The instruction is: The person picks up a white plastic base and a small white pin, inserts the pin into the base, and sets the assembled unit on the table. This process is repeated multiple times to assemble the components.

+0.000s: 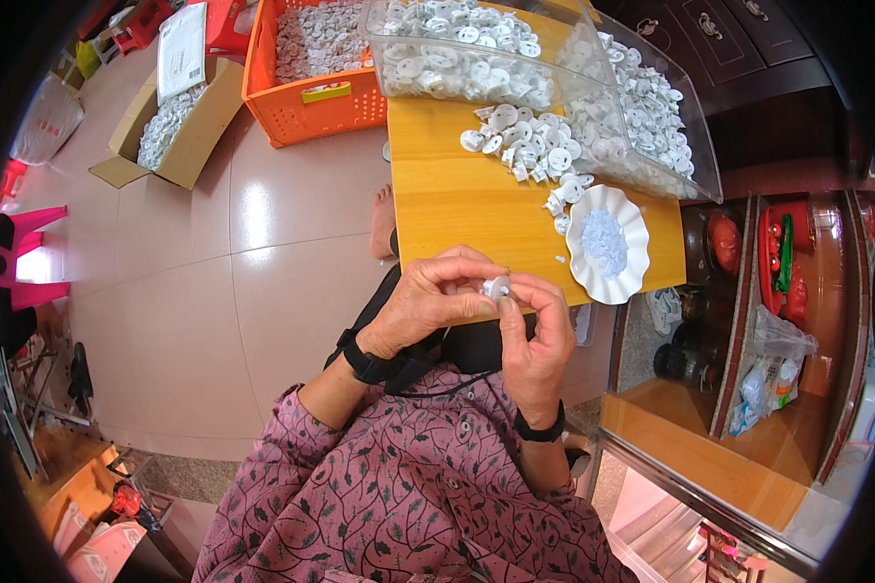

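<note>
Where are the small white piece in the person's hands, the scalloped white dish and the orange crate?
small white piece (497,287): head view, its round top between the fingertips.
scalloped white dish (633,225): head view, its wavy right rim.
orange crate (306,113): head view, its perforated front wall.

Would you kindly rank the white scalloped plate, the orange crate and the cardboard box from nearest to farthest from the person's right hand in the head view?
1. White scalloped plate, just right of the right hand, on the wooden table.
2. Orange crate, up-left on the floor.
3. Cardboard box, farthest left.
</note>
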`<state>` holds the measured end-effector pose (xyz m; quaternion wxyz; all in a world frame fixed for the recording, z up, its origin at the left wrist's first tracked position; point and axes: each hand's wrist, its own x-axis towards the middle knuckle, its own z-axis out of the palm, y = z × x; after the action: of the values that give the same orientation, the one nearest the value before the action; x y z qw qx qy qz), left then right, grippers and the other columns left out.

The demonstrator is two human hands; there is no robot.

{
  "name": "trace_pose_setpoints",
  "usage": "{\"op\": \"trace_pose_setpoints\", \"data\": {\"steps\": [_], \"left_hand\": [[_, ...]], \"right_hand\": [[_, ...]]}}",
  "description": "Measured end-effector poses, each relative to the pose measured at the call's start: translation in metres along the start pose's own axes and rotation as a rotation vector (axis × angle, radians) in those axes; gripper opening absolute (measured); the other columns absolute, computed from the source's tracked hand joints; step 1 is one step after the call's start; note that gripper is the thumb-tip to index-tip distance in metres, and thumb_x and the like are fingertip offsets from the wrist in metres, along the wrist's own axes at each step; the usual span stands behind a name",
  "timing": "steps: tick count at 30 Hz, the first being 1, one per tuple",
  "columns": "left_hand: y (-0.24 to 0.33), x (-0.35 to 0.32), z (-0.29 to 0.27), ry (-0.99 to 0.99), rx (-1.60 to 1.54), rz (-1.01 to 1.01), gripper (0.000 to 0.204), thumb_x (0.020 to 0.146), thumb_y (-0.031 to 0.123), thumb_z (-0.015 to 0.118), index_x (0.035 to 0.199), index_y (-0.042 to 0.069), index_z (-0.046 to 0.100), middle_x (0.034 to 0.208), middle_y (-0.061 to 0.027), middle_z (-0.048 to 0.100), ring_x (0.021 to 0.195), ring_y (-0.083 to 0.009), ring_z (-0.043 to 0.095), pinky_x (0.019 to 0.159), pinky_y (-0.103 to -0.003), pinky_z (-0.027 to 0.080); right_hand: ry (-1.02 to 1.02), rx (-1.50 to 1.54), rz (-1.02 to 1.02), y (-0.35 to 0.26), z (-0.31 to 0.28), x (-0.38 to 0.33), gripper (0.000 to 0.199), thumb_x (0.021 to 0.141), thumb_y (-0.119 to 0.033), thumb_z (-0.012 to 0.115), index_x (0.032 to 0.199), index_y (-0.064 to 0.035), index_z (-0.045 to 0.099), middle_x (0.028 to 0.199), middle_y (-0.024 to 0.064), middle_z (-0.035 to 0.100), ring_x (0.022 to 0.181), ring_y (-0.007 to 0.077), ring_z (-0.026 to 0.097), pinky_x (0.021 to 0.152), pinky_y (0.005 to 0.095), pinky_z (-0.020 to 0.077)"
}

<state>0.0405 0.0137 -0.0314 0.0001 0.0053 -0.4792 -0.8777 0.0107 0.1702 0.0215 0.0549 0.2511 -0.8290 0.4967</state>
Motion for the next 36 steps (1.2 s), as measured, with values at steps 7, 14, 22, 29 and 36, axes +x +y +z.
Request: {"op": "trace_pose_setpoints", "data": {"steps": [7, 14, 22, 29, 36], "left_hand": [[0.001, -0.001, 0.001, -0.004, 0.036, 0.003, 0.036, 0.08, 0.004, 0.079, 0.115, 0.002, 0.07, 0.104, -0.003, 0.063, 0.091, -0.0087, 0.058, 0.077, -0.02, 0.046], [0.0, -0.001, 0.001, -0.01, 0.085, 0.022, 0.036, 0.081, 0.003, 0.079, 0.115, 0.002, 0.07, 0.107, -0.0033, 0.063, 0.093, -0.0091, 0.059, 0.079, -0.02, 0.048], [0.002, -0.001, -0.001, -0.008, 0.15, 0.021, 0.034, 0.081, 0.002, 0.078, 0.114, 0.002, 0.07, 0.105, -0.0026, 0.063, 0.089, -0.0076, 0.057, 0.075, -0.019, 0.046], [0.0, 0.0, -0.002, 0.005, 0.161, 0.045, 0.033, 0.082, 0.001, 0.077, 0.114, 0.003, 0.07, 0.102, -0.0015, 0.063, 0.09, -0.0083, 0.058, 0.076, -0.021, 0.047], [0.008, 0.01, -0.005, 0.061, 0.061, -0.037, 0.032, 0.09, 0.007, 0.07, 0.121, 0.001, 0.064, 0.104, -0.0045, 0.067, 0.089, -0.0113, 0.063, 0.078, -0.027, 0.054]], "right_hand": [[-0.001, -0.031, 0.026, 0.0, -0.001, -0.001, 0.011, 0.089, -0.001, 0.066, 0.097, -0.0011, 0.059, 0.103, 0.0165, 0.066, 0.094, 0.029, 0.066, 0.081, 0.036, 0.0519], [-0.009, -0.084, -0.014, -0.004, -0.001, 0.002, 0.009, 0.088, 0.001, 0.064, 0.095, -0.0012, 0.058, 0.1, 0.0163, 0.065, 0.09, 0.0299, 0.065, 0.079, 0.0365, 0.0517], [-0.018, -0.087, -0.012, -0.004, -0.002, 0.003, 0.007, 0.089, 0.0, 0.063, 0.095, -0.0006, 0.059, 0.1, 0.0162, 0.065, 0.089, 0.0299, 0.065, 0.078, 0.0358, 0.0518], [-0.041, -0.014, 0.026, 0.0, -0.004, 0.002, 0.008, 0.092, -0.002, 0.062, 0.099, 0.0006, 0.063, 0.102, 0.015, 0.066, 0.09, 0.0292, 0.066, 0.079, 0.0344, 0.052], [-0.023, -0.042, 0.114, 0.022, -0.006, -0.01, 0.01, 0.092, -0.001, 0.061, 0.101, 0.0021, 0.062, 0.103, 0.0164, 0.066, 0.092, 0.0286, 0.066, 0.078, 0.0345, 0.0521]]}}
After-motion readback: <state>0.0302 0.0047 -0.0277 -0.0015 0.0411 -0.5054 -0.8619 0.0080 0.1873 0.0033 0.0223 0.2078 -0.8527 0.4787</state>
